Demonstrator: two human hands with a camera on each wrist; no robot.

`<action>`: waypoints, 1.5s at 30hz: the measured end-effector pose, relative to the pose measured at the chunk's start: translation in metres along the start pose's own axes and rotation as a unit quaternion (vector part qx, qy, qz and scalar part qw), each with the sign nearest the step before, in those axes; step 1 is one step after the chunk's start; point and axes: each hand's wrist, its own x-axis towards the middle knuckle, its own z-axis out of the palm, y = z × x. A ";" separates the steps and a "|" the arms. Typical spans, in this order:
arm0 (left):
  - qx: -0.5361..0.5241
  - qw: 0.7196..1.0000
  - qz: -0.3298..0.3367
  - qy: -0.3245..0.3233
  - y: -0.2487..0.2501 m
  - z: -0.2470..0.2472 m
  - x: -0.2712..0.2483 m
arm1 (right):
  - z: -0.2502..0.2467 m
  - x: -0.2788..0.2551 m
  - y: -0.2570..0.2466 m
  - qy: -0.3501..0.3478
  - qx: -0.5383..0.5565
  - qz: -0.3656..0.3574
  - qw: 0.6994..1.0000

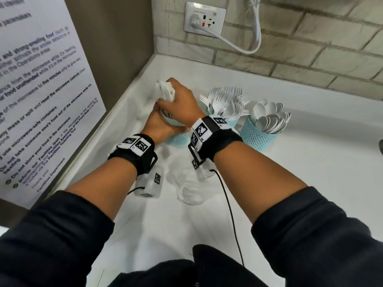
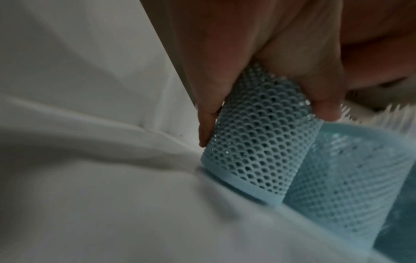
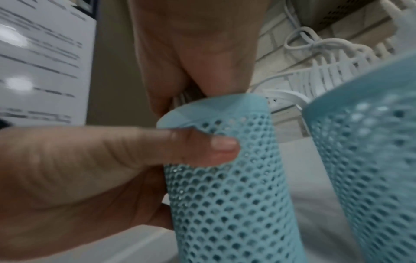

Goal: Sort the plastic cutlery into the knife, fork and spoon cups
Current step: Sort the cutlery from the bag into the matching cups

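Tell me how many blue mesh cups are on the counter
3: the knife cup gripped by the left hand, the fork cup beside it, the spoon cup rightmost.

Three blue mesh cups point(image 1: 261, 133), two hands point(image 1: 182, 104), one wall outlet point(image 1: 204, 18).

Dark sleeves point(image 1: 323, 230) are pushed up both forearms. Each wrist wears a black fabric band point(image 1: 143, 160) topped with white blocks printed with black square markers point(image 1: 202, 129). A small white camera housing point(image 1: 150, 186) hangs under each wrist, marker on its side, trailing a thin black cable point(image 1: 230, 210).
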 end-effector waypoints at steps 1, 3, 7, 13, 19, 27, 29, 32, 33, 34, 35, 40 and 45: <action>0.007 1.000 -0.001 0.001 -0.004 -0.002 0.000 | 0.001 0.000 0.002 0.020 0.039 0.016 0.999; -0.009 1.000 -0.011 -0.004 -0.006 -0.005 0.003 | 0.001 0.002 0.004 0.079 0.096 0.043 0.991; -0.001 0.999 -0.031 -0.026 -0.007 -0.009 0.009 | 0.007 0.007 0.007 0.111 0.068 0.046 0.990; 0.071 0.996 -0.024 -0.047 -0.007 -0.010 0.017 | 0.013 0.024 0.007 0.062 -0.036 0.118 0.990; 0.071 0.996 -0.034 -0.038 -0.006 -0.010 0.016 | 0.016 0.027 0.008 0.067 -0.077 0.137 0.985; 0.053 0.997 -0.023 -0.042 -0.015 -0.011 0.019 | 0.013 0.022 0.007 0.113 0.076 0.068 0.988; 0.033 0.998 -0.030 -0.041 -0.016 -0.010 0.019 | 0.011 0.018 0.008 0.155 0.135 0.054 0.977; 0.030 0.998 -0.028 -0.039 -0.018 -0.009 0.021 | 0.014 0.014 0.014 0.181 0.131 -0.010 0.975; 0.033 0.998 -0.029 -0.039 -0.019 -0.010 0.021 | 0.015 0.015 0.015 0.190 0.103 -0.023 0.976; 0.032 0.998 -0.027 -0.041 -0.019 -0.009 0.022 | 0.017 0.016 0.015 0.197 0.072 -0.024 0.977; 0.038 0.998 -0.026 -0.042 -0.019 -0.009 0.023 | 0.018 0.018 0.015 0.198 0.042 -0.011 0.979; 0.055 0.998 -0.005 -0.037 -0.020 -0.009 0.026 | 0.021 0.030 0.018 0.127 -0.108 0.035 0.985; 0.035 0.997 0.018 -0.068 -0.014 -0.010 0.023 | 0.023 0.036 0.012 0.135 -0.110 -0.010 0.985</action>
